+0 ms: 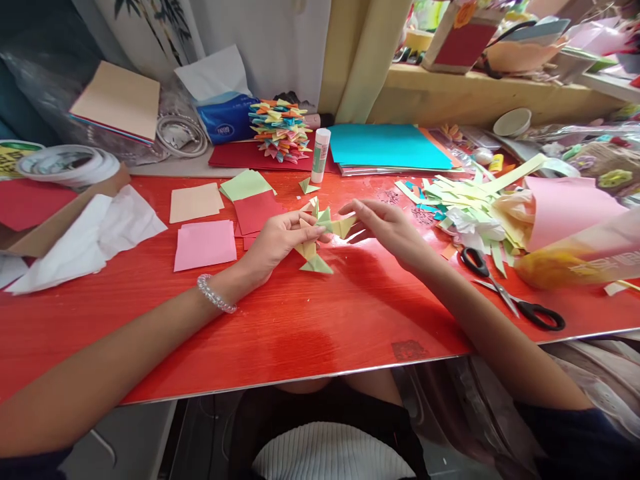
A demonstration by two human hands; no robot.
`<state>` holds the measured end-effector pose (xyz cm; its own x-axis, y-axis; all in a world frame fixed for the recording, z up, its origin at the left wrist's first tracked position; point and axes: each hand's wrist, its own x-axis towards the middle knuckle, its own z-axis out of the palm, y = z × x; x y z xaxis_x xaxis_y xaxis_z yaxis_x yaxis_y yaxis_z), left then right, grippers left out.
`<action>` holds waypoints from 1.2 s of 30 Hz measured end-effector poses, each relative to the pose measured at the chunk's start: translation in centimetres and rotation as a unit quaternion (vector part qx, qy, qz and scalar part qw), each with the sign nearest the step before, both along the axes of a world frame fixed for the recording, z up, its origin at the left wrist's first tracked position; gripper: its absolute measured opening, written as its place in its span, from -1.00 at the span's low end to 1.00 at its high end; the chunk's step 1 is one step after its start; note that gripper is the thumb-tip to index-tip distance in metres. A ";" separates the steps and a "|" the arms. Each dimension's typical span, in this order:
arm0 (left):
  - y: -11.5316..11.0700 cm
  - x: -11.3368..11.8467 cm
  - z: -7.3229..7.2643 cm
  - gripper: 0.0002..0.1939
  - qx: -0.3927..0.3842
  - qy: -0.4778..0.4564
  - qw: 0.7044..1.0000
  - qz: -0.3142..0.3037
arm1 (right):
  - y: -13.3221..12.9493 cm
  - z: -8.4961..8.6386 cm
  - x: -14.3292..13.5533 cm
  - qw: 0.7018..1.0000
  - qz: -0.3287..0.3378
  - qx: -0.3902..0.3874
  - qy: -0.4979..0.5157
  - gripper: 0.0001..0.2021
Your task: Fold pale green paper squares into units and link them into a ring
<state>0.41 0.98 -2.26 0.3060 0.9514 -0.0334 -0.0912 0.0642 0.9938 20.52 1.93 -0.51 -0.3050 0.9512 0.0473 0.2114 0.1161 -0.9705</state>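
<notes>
Over the middle of the red table, my left hand (285, 241) pinches a pale green and yellow origami piece (325, 220) made of folded, pointed paper units. One green-tipped arm of it points down toward the table. My right hand (384, 227) is at the piece's right end, with the yellow tip between its curved thumb and fingers. Part of the origami is hidden behind the left fingers. Just beyond the hands, a small folded green paper unit (309, 187) lies near an upright glue stick (321, 156).
Pink paper squares (205, 245), red squares (254, 212) and green squares (246, 184) lie left. A multicoloured origami stack (281, 131) stands behind, beside blue sheets (390, 147). Black-handled scissors (500, 293) and paper strips (467, 200) lie right. The table's front edge (300, 379) is near me.
</notes>
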 end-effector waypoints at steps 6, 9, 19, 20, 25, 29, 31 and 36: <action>0.3 -0.2 -0.1 -0.67 -0.019 -0.023 1.000 -0.005 | -0.4 1.0 0.1 0.998 0.044 0.028 -0.038 -0.70; 0.1 -0.3 -0.2 -0.76 0.010 -0.002 0.999 -0.038 | -0.8 0.8 -0.4 0.998 0.052 0.019 -0.043 -0.80; 0.0 -0.3 -0.6 -0.75 0.012 0.019 0.999 -0.040 | -0.8 -0.4 -1.1 0.998 0.039 0.028 -0.030 -0.83; 0.0 -0.3 -0.6 -0.75 0.009 0.016 0.999 -0.037 | -0.5 -0.5 -0.8 0.998 0.032 0.039 -0.035 -0.82; 0.4 -0.4 -0.2 -0.80 0.022 -0.052 0.997 0.059 | 1.2 -0.7 1.2 0.989 -0.079 0.112 -0.049 -0.77; 1.1 -0.7 0.0 -0.87 0.024 -0.109 0.978 0.173 | 2.6 -0.8 1.0 0.967 -0.042 0.191 -0.164 -0.79; 1.2 -0.9 0.0 -0.89 0.022 -0.113 0.975 0.188 | 3.4 -0.6 0.0 0.926 0.024 0.278 -0.255 -0.76; 1.3 -0.9 -0.2 -0.88 0.015 -0.120 0.977 0.173 | 5.2 -0.1 -2.3 0.834 0.124 0.349 -0.408 -0.76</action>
